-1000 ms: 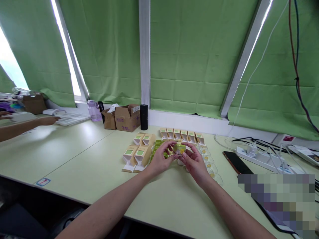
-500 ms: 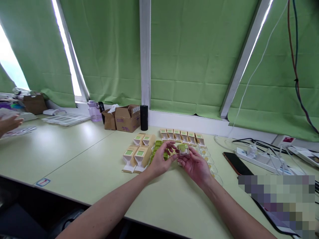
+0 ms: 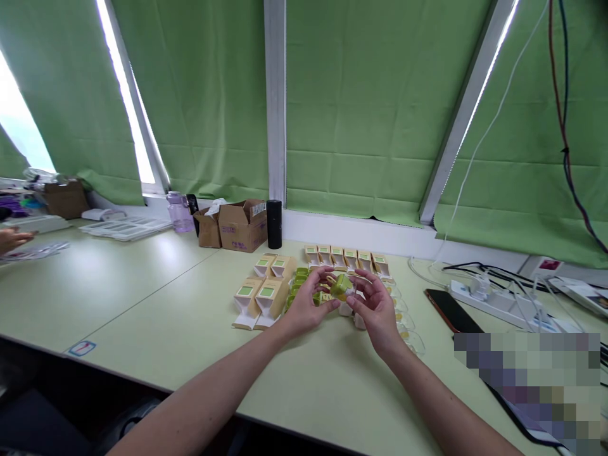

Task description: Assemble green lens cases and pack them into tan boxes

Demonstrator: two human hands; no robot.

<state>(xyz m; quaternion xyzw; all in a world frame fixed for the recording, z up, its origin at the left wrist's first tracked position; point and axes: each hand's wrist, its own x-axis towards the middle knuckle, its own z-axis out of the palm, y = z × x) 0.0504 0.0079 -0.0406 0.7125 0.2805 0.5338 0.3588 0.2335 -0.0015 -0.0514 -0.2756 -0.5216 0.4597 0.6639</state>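
Both hands hold a small green piece (image 3: 341, 286) just above the surface (image 3: 156, 304).
Left hand (image 3: 308, 308) and right hand (image 3: 379, 308) pinch it, each grip closed on it; carton row (image 3: 346, 258) at twelve o'clock. Turning it would need a steady pinch.

Small green case (image 3: 341, 286) held between left hand (image 3: 308, 308) and right hand (image 3: 379, 311), tan cartons (image 3: 259, 297) beside

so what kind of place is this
Probably a small packing workroom: a long table by green window blinds, rows of little tan boxes, and a small green item held between the left hand and right hand.
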